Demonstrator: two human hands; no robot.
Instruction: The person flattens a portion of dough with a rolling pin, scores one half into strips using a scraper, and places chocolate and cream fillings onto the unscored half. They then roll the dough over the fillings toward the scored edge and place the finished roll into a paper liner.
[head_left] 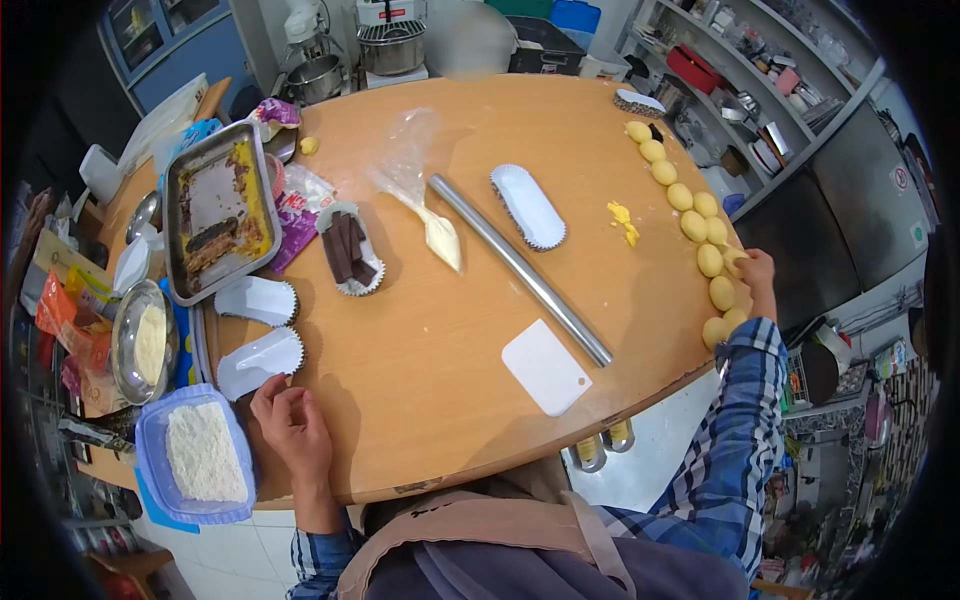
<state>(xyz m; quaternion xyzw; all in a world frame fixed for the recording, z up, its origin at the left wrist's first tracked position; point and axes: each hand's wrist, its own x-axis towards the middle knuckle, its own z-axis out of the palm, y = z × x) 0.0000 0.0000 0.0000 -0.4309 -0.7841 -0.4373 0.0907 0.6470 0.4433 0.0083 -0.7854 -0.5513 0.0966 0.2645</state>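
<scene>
Along the table's right edge lies a row of round, pale yellow dough balls [709,261]. My right hand [760,276] reaches to that row with its fingers closed on one dough ball [735,257]. My left hand [292,425] rests at the near left, its fingers loosely bent and apart, holding nothing. Beside it are a blue tub [246,470] of white flour and a white paper loaf case [262,362]. A steel rolling pin [520,268] lies diagonally mid-table, with a white dough scraper [546,367] close to its near end.
A piping bag [425,190] with cream filling lies left of the rolling pin. Dark chocolate bars [347,247] sit in a paper case. A metal baking tray [174,262] with food remnants stands at the left. Yellow crumbly bits [623,219] lie near the dough balls.
</scene>
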